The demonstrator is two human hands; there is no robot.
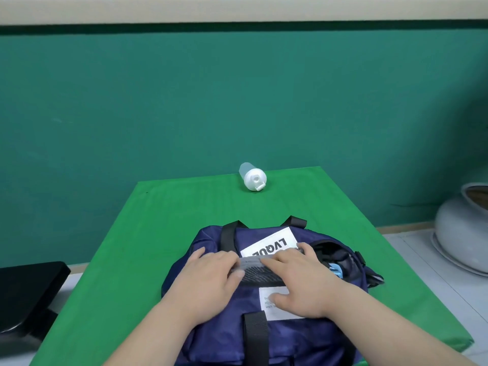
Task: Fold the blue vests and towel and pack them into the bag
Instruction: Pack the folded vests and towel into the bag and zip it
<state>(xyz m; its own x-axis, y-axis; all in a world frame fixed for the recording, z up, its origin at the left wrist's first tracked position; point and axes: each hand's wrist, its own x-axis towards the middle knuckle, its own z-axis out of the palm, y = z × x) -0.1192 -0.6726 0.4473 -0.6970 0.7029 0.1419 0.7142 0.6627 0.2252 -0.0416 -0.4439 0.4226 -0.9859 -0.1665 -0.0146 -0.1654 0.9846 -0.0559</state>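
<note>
A navy duffel bag [311, 336] with black straps and white labels lies on the green table [169, 223] close in front of me. Across its top middle, where the straps meet, runs a grey strip with a dark ribbed face [260, 270]. My left hand [211, 276] lies over the strip's left end, fingers bent down onto it and thumb spread away. My right hand [298, 281] rests flat across the strip's right part, thumb on the near white label. A bit of light blue fabric [336, 270] shows in the bag's dark opening at the right.
A white plastic bottle [252, 178] lies on its side at the table's far edge. A black stool or seat [23, 291] stands at the left, and a large grey ceramic jar [462, 228] at the right. A green wall rises behind.
</note>
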